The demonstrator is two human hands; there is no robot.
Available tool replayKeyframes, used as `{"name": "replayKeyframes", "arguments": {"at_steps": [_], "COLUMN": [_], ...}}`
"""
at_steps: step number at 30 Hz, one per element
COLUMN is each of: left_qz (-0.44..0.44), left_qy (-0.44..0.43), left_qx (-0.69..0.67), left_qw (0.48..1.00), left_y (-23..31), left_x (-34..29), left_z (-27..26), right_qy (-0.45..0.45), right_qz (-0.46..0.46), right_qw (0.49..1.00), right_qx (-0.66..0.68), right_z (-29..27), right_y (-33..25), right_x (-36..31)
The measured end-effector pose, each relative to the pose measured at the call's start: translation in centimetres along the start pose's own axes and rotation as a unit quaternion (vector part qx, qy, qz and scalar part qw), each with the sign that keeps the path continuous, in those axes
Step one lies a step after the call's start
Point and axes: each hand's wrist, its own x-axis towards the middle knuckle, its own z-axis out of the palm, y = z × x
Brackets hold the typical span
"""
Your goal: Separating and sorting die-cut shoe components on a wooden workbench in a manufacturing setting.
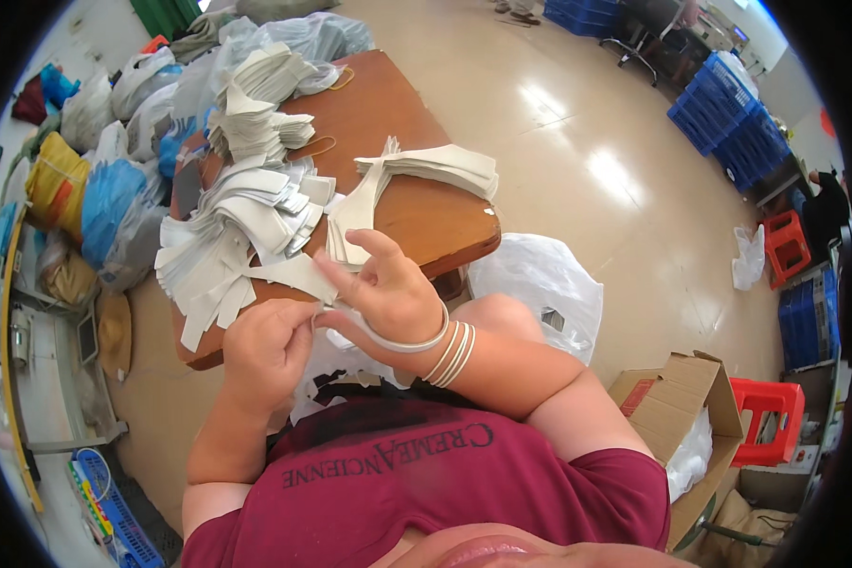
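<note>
My left hand (267,352) is closed, its thumb and fingertips pinched together beside my right thumb. What it pinches is hidden. My right hand (388,298) has its fingers apart, thumb pointing at the left fingertips. Behind its forefinger runs a cream strip-like cut piece (295,273); the frame does not show a grip on it. Around the base of that hand curves a white band (402,346), and several thin white bands (457,355) circle the wrist. Fanned stacks of cream cut pieces (246,204) cover the table's left side. Another stack (435,168) lies to their right.
The brown wooden table (402,104) stands ahead of me. Stuffed plastic bags (114,204) are heaped at left. A white plastic bag (540,284) sits by the table's near right corner. At right are a cardboard box (677,388), a red stool (772,417) and blue crates (729,118).
</note>
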Motion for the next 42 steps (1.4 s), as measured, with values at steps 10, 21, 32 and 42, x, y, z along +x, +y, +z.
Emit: {"name": "replayKeyframes", "arguments": {"at_steps": [10,21,32,42], "left_qz": [-0.087,-0.249,-0.347,-0.291], "left_qy": [-0.007,0.021,0.07,0.129], "left_qx": [-0.024,-0.205,-0.329,-0.315], "left_qw": [0.996,0.946,0.875,0.894], "left_y": [0.2,-1.9,-1.4,-4.3], "left_x": [-0.7,-2.9,-2.3,-2.5], "left_z": [-0.2,1.1,1.2,0.4], "right_qy": [0.029,0.094,0.027,-0.04], "right_qz": [-0.175,-0.239,-0.261,-0.305], "right_qw": [0.982,0.966,0.965,0.917], "right_qx": [0.069,-0.014,0.014,0.253], "right_z": [0.7,2.1,2.1,1.6], "right_y": [1.7,0.6,1.4,0.5], "right_x": [-0.2,-1.0,-0.6,-0.6]}}
